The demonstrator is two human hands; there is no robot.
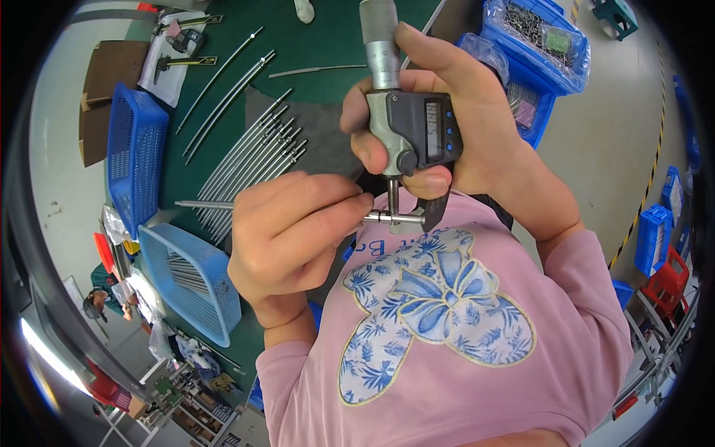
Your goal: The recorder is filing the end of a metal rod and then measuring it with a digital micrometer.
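Observation:
My right hand [477, 112] is wrapped round a digital outside micrometer [381, 67] with a small display and blue buttons. Its fingers curl about the frame, with the thimble pointing away from me. A thin, stepped metal rod [205, 204] is pinched in my left hand [287, 231], its long end sticking out to the left. The rod's right end lies across the micrometer's measuring gap, beside the spindle tip; whether both faces touch it I cannot tell. Several similar rods [249, 149] lie side by side on a dark mat [328, 130], left of my hands.
On the green table, more rods [227, 100] and a thin file-like tool [316, 71] lie farther off. Calipers [186, 62] rest on paper at far left. Blue baskets [138, 156] stand along the left, a light-blue one [223, 287] holding rods. Blue bins [547, 45] with metal parts are at right.

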